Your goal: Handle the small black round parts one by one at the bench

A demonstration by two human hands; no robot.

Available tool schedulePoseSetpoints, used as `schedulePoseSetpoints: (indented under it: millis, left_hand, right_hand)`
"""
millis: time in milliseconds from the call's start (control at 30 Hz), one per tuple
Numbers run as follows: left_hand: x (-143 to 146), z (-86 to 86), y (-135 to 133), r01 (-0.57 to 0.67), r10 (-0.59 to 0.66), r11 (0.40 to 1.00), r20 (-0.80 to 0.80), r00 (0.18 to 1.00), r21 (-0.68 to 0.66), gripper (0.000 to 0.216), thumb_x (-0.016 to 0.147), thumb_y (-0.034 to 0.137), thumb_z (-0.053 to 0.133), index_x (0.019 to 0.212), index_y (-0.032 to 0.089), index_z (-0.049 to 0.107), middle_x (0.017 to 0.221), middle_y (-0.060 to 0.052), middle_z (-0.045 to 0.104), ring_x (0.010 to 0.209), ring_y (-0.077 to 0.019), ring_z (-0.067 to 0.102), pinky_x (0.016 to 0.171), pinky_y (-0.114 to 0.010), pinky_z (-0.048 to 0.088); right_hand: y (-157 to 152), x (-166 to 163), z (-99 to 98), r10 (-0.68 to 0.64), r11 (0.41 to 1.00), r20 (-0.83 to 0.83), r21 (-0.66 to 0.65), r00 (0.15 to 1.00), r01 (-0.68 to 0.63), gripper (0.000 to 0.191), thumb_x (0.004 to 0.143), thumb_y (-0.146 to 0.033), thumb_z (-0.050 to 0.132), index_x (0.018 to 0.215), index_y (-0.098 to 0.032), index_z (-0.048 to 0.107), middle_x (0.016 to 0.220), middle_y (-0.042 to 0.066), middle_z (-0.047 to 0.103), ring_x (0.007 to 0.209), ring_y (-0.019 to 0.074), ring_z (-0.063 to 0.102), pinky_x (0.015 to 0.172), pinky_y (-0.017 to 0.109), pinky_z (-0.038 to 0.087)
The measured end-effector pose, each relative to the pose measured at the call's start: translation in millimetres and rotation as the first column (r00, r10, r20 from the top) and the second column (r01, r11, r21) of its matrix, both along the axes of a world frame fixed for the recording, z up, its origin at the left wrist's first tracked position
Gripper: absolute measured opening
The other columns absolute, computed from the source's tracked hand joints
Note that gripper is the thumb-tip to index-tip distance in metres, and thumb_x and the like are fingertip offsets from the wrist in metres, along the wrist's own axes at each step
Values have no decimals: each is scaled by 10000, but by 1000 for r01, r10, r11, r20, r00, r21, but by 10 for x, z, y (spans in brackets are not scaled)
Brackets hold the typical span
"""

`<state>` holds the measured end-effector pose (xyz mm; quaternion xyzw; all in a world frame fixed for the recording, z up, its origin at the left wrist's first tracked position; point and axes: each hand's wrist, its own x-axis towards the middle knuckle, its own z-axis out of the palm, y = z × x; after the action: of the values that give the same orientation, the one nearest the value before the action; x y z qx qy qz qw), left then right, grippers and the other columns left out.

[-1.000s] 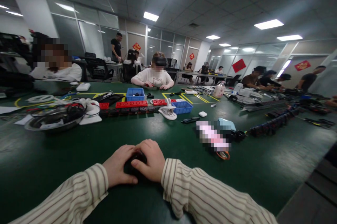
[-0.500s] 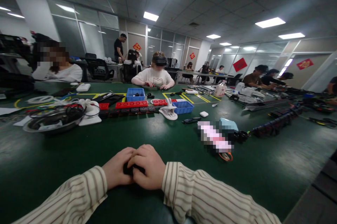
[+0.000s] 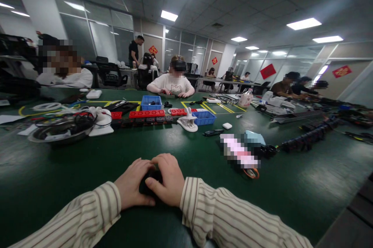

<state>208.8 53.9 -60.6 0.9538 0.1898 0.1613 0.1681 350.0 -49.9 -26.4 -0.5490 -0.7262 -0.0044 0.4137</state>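
On the green tabletop [image 3: 87,162], a small dark rounded object [image 3: 150,181] sits between my two hands; most of it is covered, so its kind does not show. My left hand [image 3: 134,184] curves around its left side, thumb low at the front. From the right, my right hand [image 3: 169,180] wraps over it, with the thumb lying across its near face and the fingers over the far side. The fingertips of both hands come close together behind the object. Both wrists are in striped cuffs.
Ahead lie red power-strip-like blocks [image 3: 147,113], a white clip stand [image 3: 188,120], blue bins [image 3: 151,103] and, at left, a metal bowl [image 3: 43,135] of cables. To the right are a white earbud-like case [image 3: 227,125] and a light blue pouch [image 3: 254,137]. A person [image 3: 173,81] sits opposite.
My hands have drawn slightly apart and show more of the dark object between them. The right thumb has shifted over its near face. The view has tilted slightly.
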Motion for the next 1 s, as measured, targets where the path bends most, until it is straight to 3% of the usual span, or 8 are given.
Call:
schedulePoseSetpoints:
  millis: [200,333,567,733,833,1000]
  left_hand:
    - [23,101,-22,40,-39,999,-33,999,18,390,607,490,637,850,194,564,910,-39,580,867,-237,535,934,-472,339]
    - [19,156,-39,81,-81,996,3,997,-27,286,640,367,609,869,199,582,906,-33,571,869,-229,523,854,-394,407]
    - [25,222,-82,116,-116,981,9,993,-157,250,563,204,578,812,186,573,905,-34,538,899,-221,508,843,-358,430]
    - [26,214,-77,109,-106,980,27,994,-165,270,563,209,579,830,176,562,906,-38,542,887,-217,522,843,-359,439]
    - [17,161,-64,85,-84,991,12,996,-107,368,568,260,606,924,181,559,946,-50,569,914,-244,526,872,-412,422]
    - [19,86,-82,-29,31,998,-34,999,48,671,462,510,709,1029,206,521,1105,-83,561,1077,-311,479,1027,-570,190]
  right_hand:
    - [20,-12,-34,-90,994,37,-66,995,92,460,656,-531,654,909,-174,513,872,26,518,821,175,462,743,313,359]
    - [28,-12,-28,-62,994,70,-87,996,68,289,689,-402,673,826,-181,548,842,14,519,823,164,467,750,305,358]
    - [40,7,-18,167,986,93,-35,982,-164,111,718,-212,556,821,-177,575,869,38,562,844,165,488,777,305,376]
    - [18,7,-5,293,956,85,-1,952,-294,258,673,-162,442,912,-173,538,883,47,583,865,170,508,823,317,378]
    - [5,3,10,214,977,46,-16,976,-214,274,715,-247,496,976,-168,508,933,55,580,900,183,501,841,332,366]
    - [12,-1,0,-23,998,26,-55,999,25,343,733,-423,587,953,-175,499,901,40,551,840,185,484,779,329,358]
